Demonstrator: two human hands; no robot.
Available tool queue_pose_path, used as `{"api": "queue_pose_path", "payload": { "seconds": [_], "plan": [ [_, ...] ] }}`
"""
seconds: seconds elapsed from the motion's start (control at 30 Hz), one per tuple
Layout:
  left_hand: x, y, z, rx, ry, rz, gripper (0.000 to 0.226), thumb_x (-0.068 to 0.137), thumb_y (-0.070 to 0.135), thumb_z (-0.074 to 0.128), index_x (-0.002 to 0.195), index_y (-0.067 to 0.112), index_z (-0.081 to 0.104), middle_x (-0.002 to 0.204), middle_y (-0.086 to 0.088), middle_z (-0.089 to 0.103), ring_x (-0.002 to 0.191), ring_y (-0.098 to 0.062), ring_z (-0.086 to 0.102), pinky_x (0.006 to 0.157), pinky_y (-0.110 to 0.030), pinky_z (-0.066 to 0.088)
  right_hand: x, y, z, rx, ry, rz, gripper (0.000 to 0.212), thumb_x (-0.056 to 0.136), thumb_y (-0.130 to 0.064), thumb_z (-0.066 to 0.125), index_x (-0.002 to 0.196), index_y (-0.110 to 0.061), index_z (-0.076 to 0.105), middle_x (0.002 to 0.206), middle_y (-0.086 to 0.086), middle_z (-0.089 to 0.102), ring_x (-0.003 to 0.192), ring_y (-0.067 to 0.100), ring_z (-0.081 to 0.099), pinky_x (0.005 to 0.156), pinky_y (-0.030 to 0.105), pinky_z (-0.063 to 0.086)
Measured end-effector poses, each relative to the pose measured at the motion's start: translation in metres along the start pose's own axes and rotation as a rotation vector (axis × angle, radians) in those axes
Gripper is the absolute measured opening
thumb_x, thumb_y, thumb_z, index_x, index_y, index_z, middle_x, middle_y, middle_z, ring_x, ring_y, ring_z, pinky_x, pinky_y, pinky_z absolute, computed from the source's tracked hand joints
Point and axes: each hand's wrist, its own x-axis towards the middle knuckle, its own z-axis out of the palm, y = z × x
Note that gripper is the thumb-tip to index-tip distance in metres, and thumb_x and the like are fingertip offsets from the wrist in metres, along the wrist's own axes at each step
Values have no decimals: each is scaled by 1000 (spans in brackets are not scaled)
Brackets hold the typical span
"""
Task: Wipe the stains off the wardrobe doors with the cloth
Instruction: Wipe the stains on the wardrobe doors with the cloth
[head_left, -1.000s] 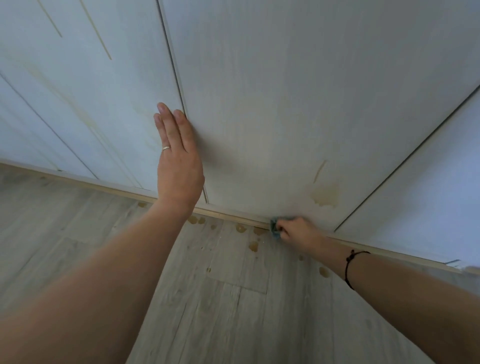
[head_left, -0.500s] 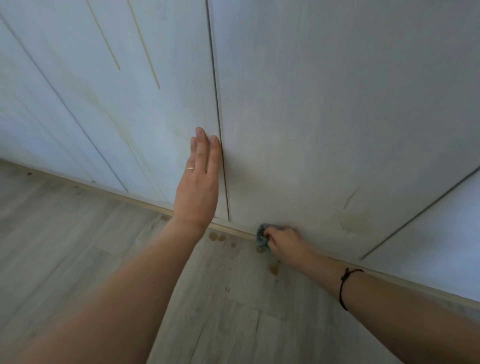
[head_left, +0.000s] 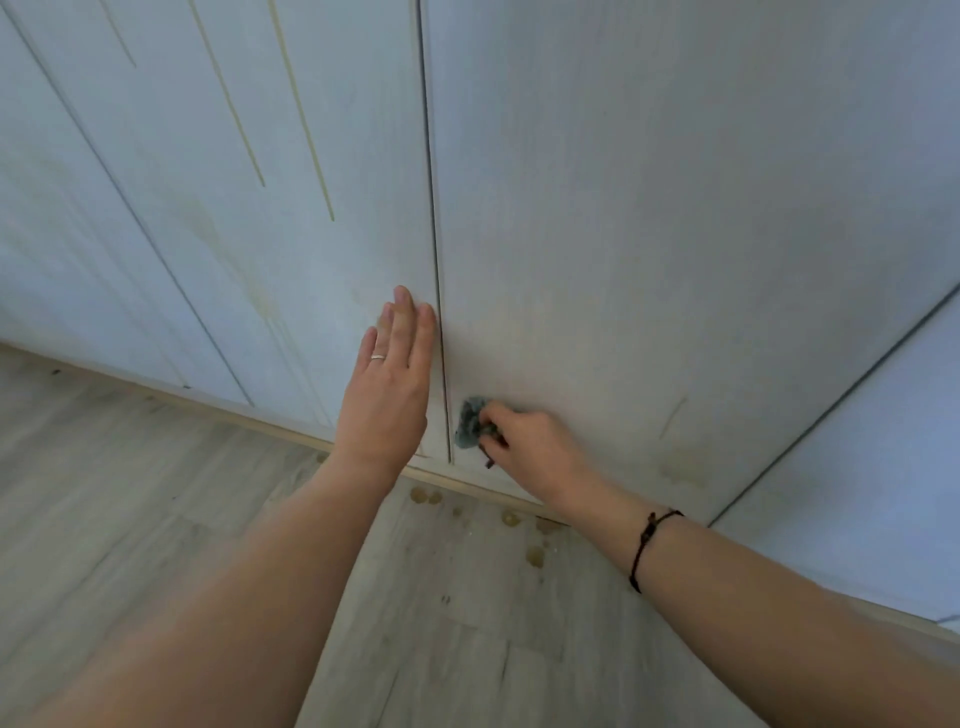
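Observation:
White wardrobe doors fill the upper view. My right hand grips a small grey-green cloth and presses it low on the middle door, just right of the door gap. My left hand, fingers together and flat, rests against the left door beside that gap. A yellowish smear with a short streak above it marks the middle door to the right of the cloth. Long yellow drip lines and a faint run stain the left door.
Pale wood-look floor lies below a light skirting strip. Several brownish drops dot the floor near the skirting under my right wrist. Another door stands at the far right.
My right hand has carried the cloth left along the door's foot and then up, from near the yellow smear to beside the door gap. My left hand stays on the left door.

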Motion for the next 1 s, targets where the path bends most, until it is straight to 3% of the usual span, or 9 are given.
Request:
{"api": "queue_pose_path", "payload": {
  "seconds": [0.1,0.23,0.33,0.43,0.57,0.73,0.8,0.9,1.0],
  "plan": [
    [5,24,1,57,-34,-92,79,85,-2,37,153,-11,-3,158,-37,-13,150,-48,2,121,-52,20,-23,18,-21,-164,-8,-42,22,100,-33,55,117,-20,57,87,7,73,76,32,69,59,42,54],
    [17,54,7,7,-53,-286,82,89,4,45,147,-20,-6,153,-45,-13,147,-55,1,119,-55,24,-20,14,-110,-230,715,-219,14,91,-21,67,103,-23,74,77,-4,73,63,17,68,49,32,51],
    [19,58,13,21,-48,-319,73,90,2,36,146,-22,-4,153,-46,-5,146,-56,7,118,-53,28,-25,29,-159,-196,966,-274,18,92,-14,63,101,-22,77,81,-4,72,66,15,66,53,30,50],
    [16,58,16,40,-28,-307,69,90,0,28,146,-23,-5,152,-47,-4,146,-57,8,117,-54,29,-68,80,-124,-482,728,-388,17,94,-17,59,98,-22,74,75,-2,62,59,19,61,47,31,46],
    [17,57,15,14,19,-302,73,91,2,35,145,-23,-7,151,-48,-5,145,-57,8,117,-54,30,-116,132,-80,-561,340,-377,12,89,-22,64,99,-21,70,77,-2,60,56,20,63,43,30,45],
    [16,57,19,4,59,-300,70,92,-1,33,145,-23,-7,151,-48,-6,145,-58,5,116,-55,32,-74,81,-148,-383,848,-261,19,96,-13,60,106,-19,74,86,-2,70,60,17,60,46,29,43],
    [15,58,19,0,59,-301,71,91,-3,33,145,-23,-7,151,-48,-6,144,-59,4,116,-55,32,-68,79,-148,-332,897,-261,18,97,-16,60,107,-18,74,87,-2,71,62,16,61,49,30,45],
    [14,57,17,7,50,-278,75,88,-3,36,144,-24,-9,150,-49,-8,144,-60,4,115,-56,33,-99,116,-98,-445,580,-397,16,97,-30,63,104,-22,74,80,-5,68,60,16,64,47,29,47],
    [14,58,13,-3,30,-279,79,87,-2,40,144,-24,-9,149,-49,-9,144,-60,4,115,-56,33,-133,155,-64,-483,197,-326,20,89,-39,66,102,-24,70,79,-5,67,60,19,67,43,29,47]
  ]
}}
